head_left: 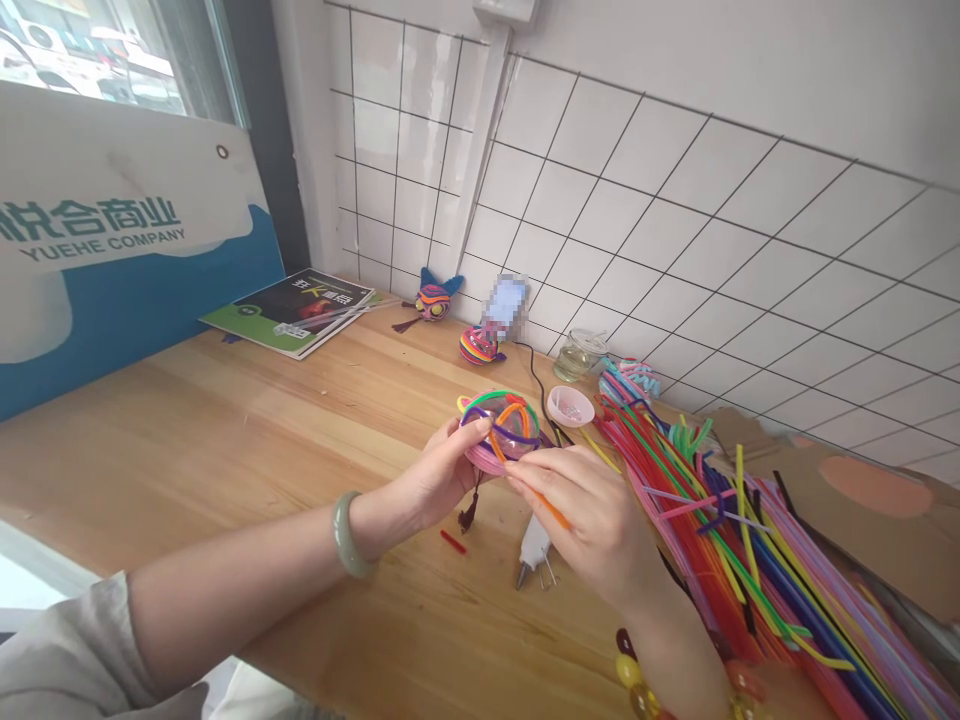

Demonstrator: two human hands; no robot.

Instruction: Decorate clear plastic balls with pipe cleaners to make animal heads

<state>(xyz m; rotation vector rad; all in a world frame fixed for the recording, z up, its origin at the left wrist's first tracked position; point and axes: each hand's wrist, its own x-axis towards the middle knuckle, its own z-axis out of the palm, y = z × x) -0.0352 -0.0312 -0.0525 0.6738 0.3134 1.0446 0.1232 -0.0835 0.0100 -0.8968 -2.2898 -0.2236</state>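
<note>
My left hand [442,465] is closed around a round pipe-cleaner craft [517,430], its thumb pressing on the top. The craft has a clear dome with green, purple and orange strands across it and a pink coiled side. A dark tassel [469,512] hangs below it. My right hand [581,500] pinches an orange pipe cleaner [551,508], which runs from the craft's dome back under my fingers. On the table beneath my hands lie a white glue gun [534,550] and a short red pipe-cleaner piece [453,542].
Bundles of coloured pipe cleaners [750,560] cover the right side, beside brown cardboard [817,480]. Behind my hands stand a pink bowl [570,406], a glass jar [577,357], a phone [506,303] and finished crafts [435,298]. Booklets [296,310] lie at the back left.
</note>
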